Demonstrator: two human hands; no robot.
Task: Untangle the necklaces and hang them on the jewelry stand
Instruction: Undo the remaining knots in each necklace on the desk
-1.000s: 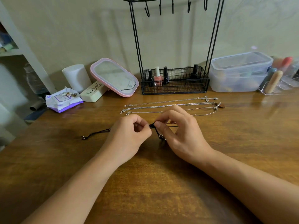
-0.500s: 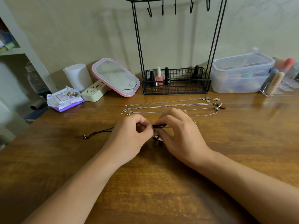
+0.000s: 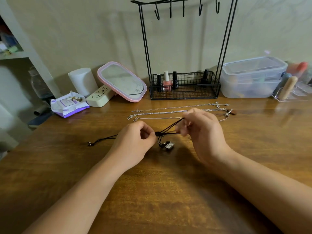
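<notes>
The left hand (image 3: 135,141) pinched the knot (image 3: 157,133) of the black cord necklace (image 3: 168,129) between thumb and forefinger, the other fingers curled in. The right hand (image 3: 202,132) had its fingers (image 3: 181,130) closed on the cord's strands, which ran taut from the knot up and to the right, so the cord's long axis lay between the two hands, rising toward the right one. The right fingers were blurred, and how many strands they held could not be told. Below the knot hung a short length ending in a silvery pendant (image 3: 169,145), just at the counter (image 3: 168,191). A loose tail with small beads (image 3: 90,144) trailed left of the left hand. Judging by this, the knot wanted easing apart, with the left hand as anchor.

Beyond the hands, three silver chains (image 3: 160,113) lay straight and side by side on the wood. Behind them stood the black wire jewelry stand (image 3: 184,86), its hooks (image 3: 170,10) bare, with nail polish bottles (image 3: 167,81) in its basket. A pink mirror (image 3: 121,81) leaned at its left, and a clear plastic box (image 3: 251,78) stood at its right.
</notes>
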